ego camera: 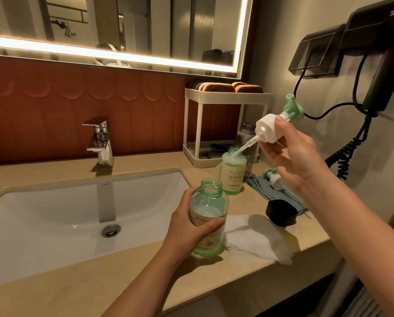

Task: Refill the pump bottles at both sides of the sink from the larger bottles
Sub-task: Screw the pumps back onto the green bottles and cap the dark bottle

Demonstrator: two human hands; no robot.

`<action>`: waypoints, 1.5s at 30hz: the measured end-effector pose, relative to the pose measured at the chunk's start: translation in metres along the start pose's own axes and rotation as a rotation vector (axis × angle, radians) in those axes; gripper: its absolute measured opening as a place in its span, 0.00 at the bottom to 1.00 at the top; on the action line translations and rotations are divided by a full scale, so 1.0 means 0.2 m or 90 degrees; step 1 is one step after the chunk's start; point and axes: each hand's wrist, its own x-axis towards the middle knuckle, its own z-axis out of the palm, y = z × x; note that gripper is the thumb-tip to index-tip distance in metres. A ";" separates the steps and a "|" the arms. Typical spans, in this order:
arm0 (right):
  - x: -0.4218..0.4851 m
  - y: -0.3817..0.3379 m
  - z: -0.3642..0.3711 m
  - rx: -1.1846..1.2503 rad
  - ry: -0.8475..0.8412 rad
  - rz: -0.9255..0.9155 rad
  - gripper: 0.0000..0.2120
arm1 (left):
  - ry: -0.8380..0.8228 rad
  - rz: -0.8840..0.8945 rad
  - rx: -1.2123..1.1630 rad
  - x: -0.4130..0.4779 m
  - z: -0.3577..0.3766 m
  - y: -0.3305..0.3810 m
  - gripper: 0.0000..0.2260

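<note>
Left hand (192,221): gripped open green bottle (208,216) on tabletop (113,277).
Right hand (293,154): pinched pump head (279,125) above far bottle (233,172).

second bottle (233,172) and rack (223,129) crowd right counter

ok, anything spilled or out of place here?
No spill visible. The near green bottle, gripped by the left hand, and rear green bottle are both uncapped. The right hand holds one pump head aloft; second pump head lies on the blue cloth, black cap beside it.
</note>
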 end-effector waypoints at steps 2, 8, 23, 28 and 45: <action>-0.01 0.01 0.00 -0.045 -0.031 -0.005 0.05 | 0.000 0.001 -0.002 0.00 0.00 0.00 0.31; -0.05 0.08 0.02 -0.191 -0.122 -0.031 0.07 | -0.002 0.000 0.004 0.01 0.00 -0.01 0.32; -0.12 0.23 0.07 -0.459 -0.371 -0.105 0.15 | -0.010 -0.007 0.003 0.00 0.01 0.02 0.30; -0.10 0.25 0.05 -0.496 -0.422 -0.085 0.18 | -0.007 -0.007 0.011 0.00 0.01 0.02 0.29; -0.11 0.35 0.16 -0.498 -0.435 0.027 0.28 | 0.000 0.001 0.056 -0.01 0.01 0.02 0.30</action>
